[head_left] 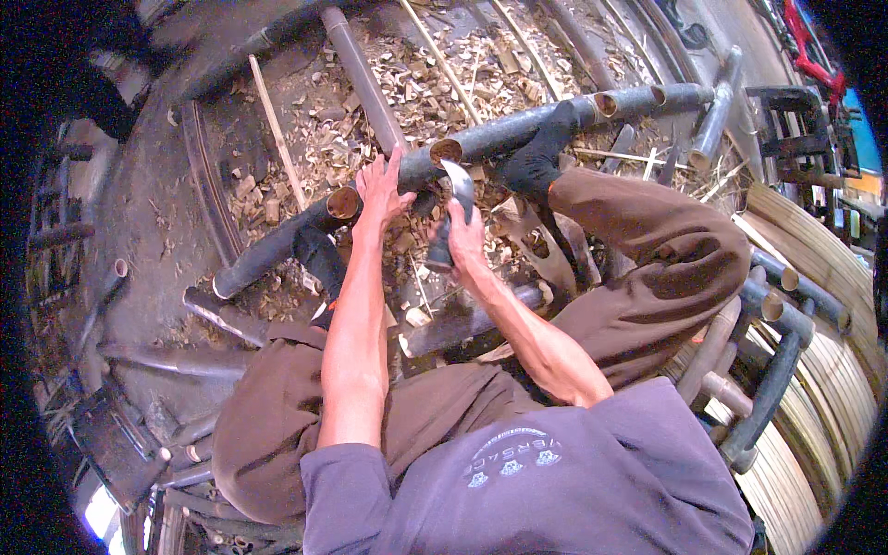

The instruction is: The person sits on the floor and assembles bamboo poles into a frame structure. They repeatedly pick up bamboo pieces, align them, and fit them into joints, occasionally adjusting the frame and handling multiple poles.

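Daylight-like brightness covers the middle, where the left forearm (356, 361) runs pale with highlights and the knife (458, 182) glints at its curved blade. A patch of glare burns out white at eight o'clock, fringed violet. Heavy, colour-speckled black closes in at nine and three o'clock. Toward four o'clock the pale slats (828, 388) bow with the lens. The trousers (647, 240) show soft shadowed folds.

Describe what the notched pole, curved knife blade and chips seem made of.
Notched pole: probably bamboo, dark and smoothish; cut openings show brown inside.
Curved knife blade: likely steel, polished, by its silvery shine.
Chips: bamboo or wood, matte; pale, dull flakes.
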`<action>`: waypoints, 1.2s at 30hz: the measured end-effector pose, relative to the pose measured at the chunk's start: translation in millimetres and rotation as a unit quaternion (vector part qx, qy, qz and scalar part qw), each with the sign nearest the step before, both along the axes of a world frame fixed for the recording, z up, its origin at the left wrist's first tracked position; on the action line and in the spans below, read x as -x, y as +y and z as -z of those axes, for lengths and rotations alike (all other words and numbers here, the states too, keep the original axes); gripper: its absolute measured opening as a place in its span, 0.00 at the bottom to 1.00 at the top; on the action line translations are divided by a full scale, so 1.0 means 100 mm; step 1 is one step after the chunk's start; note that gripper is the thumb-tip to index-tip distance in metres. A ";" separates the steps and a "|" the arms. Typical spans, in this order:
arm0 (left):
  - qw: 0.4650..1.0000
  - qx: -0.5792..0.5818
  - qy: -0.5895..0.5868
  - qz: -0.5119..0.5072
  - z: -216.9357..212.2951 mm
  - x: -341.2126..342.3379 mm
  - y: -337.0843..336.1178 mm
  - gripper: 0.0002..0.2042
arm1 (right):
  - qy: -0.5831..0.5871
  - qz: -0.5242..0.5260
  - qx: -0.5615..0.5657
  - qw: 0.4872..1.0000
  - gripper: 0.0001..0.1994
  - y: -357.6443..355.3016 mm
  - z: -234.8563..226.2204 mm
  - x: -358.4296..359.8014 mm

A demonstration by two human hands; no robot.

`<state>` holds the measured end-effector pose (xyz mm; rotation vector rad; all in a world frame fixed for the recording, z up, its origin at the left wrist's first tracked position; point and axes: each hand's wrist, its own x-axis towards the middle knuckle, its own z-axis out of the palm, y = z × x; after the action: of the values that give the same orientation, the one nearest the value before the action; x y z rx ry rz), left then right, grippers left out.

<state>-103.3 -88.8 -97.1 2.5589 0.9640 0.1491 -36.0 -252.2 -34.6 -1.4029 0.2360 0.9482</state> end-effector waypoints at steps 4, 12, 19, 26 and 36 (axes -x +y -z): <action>0.999 0.042 0.022 0.006 0.03 -0.02 0.00 0.51 | -0.055 -0.183 0.113 0.975 0.19 -0.54 0.15 -0.03; 0.999 0.036 0.022 -0.018 -0.04 -0.03 -0.04 0.51 | -0.496 -0.366 0.177 0.767 0.26 -0.13 -0.16 -0.41; 0.999 0.019 0.030 -0.036 -0.09 -0.14 -0.12 0.52 | -0.555 -0.576 0.276 0.532 0.23 0.64 0.22 -1.12; 0.990 -0.082 0.023 -0.114 -0.04 -0.03 -0.26 0.41 | -0.455 -0.711 0.148 0.515 0.14 0.99 -0.11 -1.28; 0.977 0.101 0.187 0.014 -0.48 -0.14 0.16 0.52 | -0.403 -0.117 0.362 0.832 0.30 0.24 0.29 -2.28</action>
<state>-89.3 -72.3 -49.6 2.4545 1.0117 -0.4330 192.5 -228.6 -63.7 -2.4599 -0.2616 0.3632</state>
